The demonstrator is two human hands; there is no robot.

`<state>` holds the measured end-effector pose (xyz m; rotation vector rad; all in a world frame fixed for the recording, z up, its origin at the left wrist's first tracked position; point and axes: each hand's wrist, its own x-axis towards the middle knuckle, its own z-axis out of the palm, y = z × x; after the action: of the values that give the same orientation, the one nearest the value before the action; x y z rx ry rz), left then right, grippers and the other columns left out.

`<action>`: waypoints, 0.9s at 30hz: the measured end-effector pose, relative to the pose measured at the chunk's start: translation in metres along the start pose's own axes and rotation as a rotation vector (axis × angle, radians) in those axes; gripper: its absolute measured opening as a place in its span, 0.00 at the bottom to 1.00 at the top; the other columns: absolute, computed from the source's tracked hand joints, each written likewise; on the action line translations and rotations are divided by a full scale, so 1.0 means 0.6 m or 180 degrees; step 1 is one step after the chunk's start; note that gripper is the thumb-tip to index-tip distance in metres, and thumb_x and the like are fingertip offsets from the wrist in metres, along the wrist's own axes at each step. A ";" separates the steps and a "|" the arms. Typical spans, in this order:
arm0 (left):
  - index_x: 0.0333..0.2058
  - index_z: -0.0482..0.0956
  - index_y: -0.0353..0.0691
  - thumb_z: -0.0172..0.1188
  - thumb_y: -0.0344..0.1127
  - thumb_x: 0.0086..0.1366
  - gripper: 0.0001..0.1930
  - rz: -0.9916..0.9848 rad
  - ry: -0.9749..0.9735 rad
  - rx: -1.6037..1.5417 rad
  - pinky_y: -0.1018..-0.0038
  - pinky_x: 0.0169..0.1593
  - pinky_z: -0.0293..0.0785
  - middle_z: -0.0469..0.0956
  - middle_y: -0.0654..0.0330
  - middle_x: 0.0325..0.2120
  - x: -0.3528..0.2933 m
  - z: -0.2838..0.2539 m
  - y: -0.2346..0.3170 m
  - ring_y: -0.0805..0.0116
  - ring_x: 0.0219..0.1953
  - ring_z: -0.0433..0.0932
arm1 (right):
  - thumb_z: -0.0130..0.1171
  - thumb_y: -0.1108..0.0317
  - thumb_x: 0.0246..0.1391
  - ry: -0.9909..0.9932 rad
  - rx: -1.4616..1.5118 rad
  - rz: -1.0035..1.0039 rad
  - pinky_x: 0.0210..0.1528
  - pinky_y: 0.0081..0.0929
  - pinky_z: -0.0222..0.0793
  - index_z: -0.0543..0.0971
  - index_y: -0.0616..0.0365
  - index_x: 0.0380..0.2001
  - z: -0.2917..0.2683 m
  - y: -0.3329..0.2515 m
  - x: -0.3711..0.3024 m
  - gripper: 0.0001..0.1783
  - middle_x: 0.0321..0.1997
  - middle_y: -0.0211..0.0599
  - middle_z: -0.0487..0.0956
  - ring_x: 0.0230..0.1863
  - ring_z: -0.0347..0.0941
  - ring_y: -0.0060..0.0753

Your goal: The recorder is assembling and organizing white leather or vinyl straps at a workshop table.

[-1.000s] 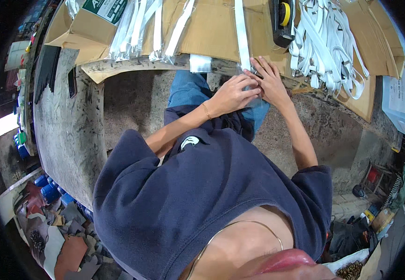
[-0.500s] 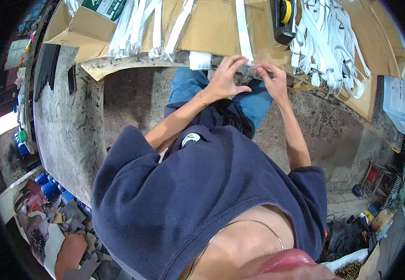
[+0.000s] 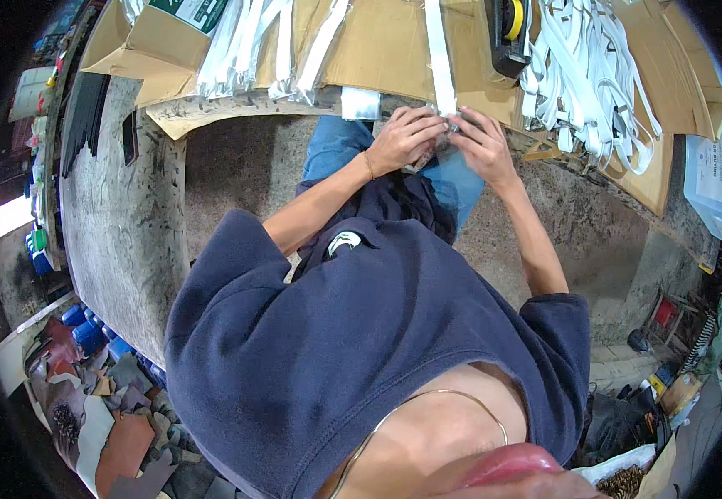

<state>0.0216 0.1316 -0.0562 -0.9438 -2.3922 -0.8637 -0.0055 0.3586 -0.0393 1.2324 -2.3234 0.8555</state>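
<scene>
A long white strap (image 3: 439, 54) in a clear plastic sleeve lies across the cardboard and reaches down to my hands at the table's near edge. My left hand (image 3: 409, 138) has its fingers curled together at the near end of the sleeve. Close beside it, my right hand (image 3: 483, 148) pinches the same end with bent fingers. Some clear plastic shows below and between the hands. Exactly what the fingertips grip is partly hidden. Just left of my left hand, a small stack of clear-and-white plastic sleeves (image 3: 361, 105) sticks out over the edge.
Several bagged white straps (image 3: 321, 51) lie to the left, beside an open cardboard box (image 3: 157, 41). On the right are a black tape dispenser (image 3: 508, 41) with a yellow core and a heap of loose white straps (image 3: 589, 83). A clear plastic bin (image 3: 717, 179) stands farther right.
My left hand's fingers have closed in from a spread pose, and its thumb has tucked under. My right hand has turned more palm-down over the sleeve's end. Plastic now hangs below the hands.
</scene>
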 end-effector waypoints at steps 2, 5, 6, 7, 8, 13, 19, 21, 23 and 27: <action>0.42 0.80 0.43 0.67 0.27 0.48 0.19 0.0121 -0.0017 0.0063 0.62 0.54 0.68 0.78 0.63 0.47 0.001 -0.004 -0.004 0.59 0.54 0.73 | 0.63 0.75 0.42 -0.0212 -0.0196 -0.0244 0.57 0.39 0.65 0.80 0.52 0.43 -0.001 -0.002 -0.007 0.20 0.55 0.29 0.77 0.60 0.68 0.39; 0.42 0.80 0.43 0.67 0.27 0.49 0.18 0.0212 0.0014 0.0098 0.62 0.55 0.67 0.78 0.63 0.48 0.004 -0.006 -0.005 0.61 0.56 0.72 | 0.62 0.72 0.44 -0.0337 -0.0564 -0.0129 0.58 0.40 0.64 0.80 0.52 0.43 -0.003 -0.003 -0.006 0.18 0.56 0.28 0.76 0.61 0.67 0.37; 0.42 0.80 0.43 0.66 0.27 0.50 0.17 0.0181 0.0061 0.0070 0.62 0.56 0.67 0.78 0.63 0.49 0.005 -0.007 -0.004 0.61 0.57 0.72 | 0.62 0.72 0.44 -0.0333 -0.0564 -0.0126 0.58 0.40 0.64 0.80 0.52 0.43 -0.003 -0.001 -0.005 0.18 0.56 0.28 0.76 0.61 0.67 0.37; 0.42 0.80 0.43 0.66 0.27 0.50 0.17 0.0184 0.0062 0.0073 0.62 0.56 0.67 0.78 0.63 0.49 0.003 -0.005 -0.007 0.61 0.57 0.72 | 0.63 0.72 0.45 -0.0382 -0.0520 -0.0127 0.59 0.40 0.63 0.80 0.52 0.44 -0.004 0.003 -0.002 0.18 0.56 0.27 0.76 0.62 0.67 0.36; 0.41 0.80 0.42 0.67 0.28 0.50 0.17 0.0244 0.0037 0.0058 0.62 0.56 0.68 0.78 0.62 0.49 0.001 -0.004 -0.013 0.61 0.56 0.72 | 0.63 0.71 0.45 -0.0431 -0.0475 -0.0127 0.59 0.41 0.63 0.80 0.52 0.44 -0.004 0.006 0.000 0.19 0.56 0.26 0.76 0.62 0.67 0.35; 0.40 0.80 0.41 0.67 0.29 0.51 0.15 0.0202 0.0127 -0.0107 0.62 0.54 0.69 0.79 0.61 0.47 0.002 0.003 -0.009 0.61 0.53 0.75 | 0.64 0.69 0.44 -0.0271 -0.0497 -0.0226 0.59 0.41 0.62 0.80 0.52 0.43 0.009 0.019 -0.011 0.18 0.57 0.25 0.76 0.62 0.66 0.36; 0.36 0.80 0.38 0.67 0.25 0.50 0.13 -0.0240 0.0451 -0.0322 0.67 0.49 0.73 0.81 0.60 0.37 0.016 0.012 0.002 0.61 0.41 0.79 | 0.63 0.74 0.45 0.0066 0.0416 0.0445 0.56 0.37 0.66 0.81 0.56 0.38 0.005 -0.011 0.023 0.13 0.51 0.32 0.79 0.56 0.71 0.37; 0.35 0.80 0.38 0.68 0.29 0.52 0.11 -0.1032 0.0581 -0.1069 0.66 0.44 0.72 0.81 0.59 0.32 0.016 0.019 0.002 0.58 0.37 0.78 | 0.62 0.76 0.46 0.0224 0.0694 0.0637 0.54 0.34 0.68 0.81 0.58 0.38 0.004 -0.010 0.037 0.13 0.49 0.36 0.80 0.53 0.73 0.37; 0.36 0.79 0.35 0.67 0.27 0.53 0.11 -0.1123 0.0710 -0.1027 0.68 0.39 0.75 0.81 0.56 0.30 0.023 0.022 0.007 0.60 0.33 0.80 | 0.62 0.77 0.48 -0.0175 0.1887 0.2110 0.49 0.27 0.70 0.80 0.61 0.42 0.002 -0.006 0.049 0.15 0.44 0.42 0.81 0.47 0.76 0.32; 0.40 0.78 0.31 0.64 0.28 0.56 0.13 -0.2196 0.0628 -0.1567 0.77 0.33 0.76 0.82 0.52 0.27 0.040 0.010 0.023 0.73 0.28 0.81 | 0.61 0.70 0.54 0.0344 0.2296 0.2596 0.46 0.23 0.71 0.80 0.66 0.43 0.026 0.011 0.078 0.14 0.35 0.39 0.83 0.40 0.78 0.28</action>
<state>0.0146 0.1545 -0.0412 -0.1228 -2.3798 -1.7574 -0.0375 0.3226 -0.0261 0.3356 -2.4960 2.0914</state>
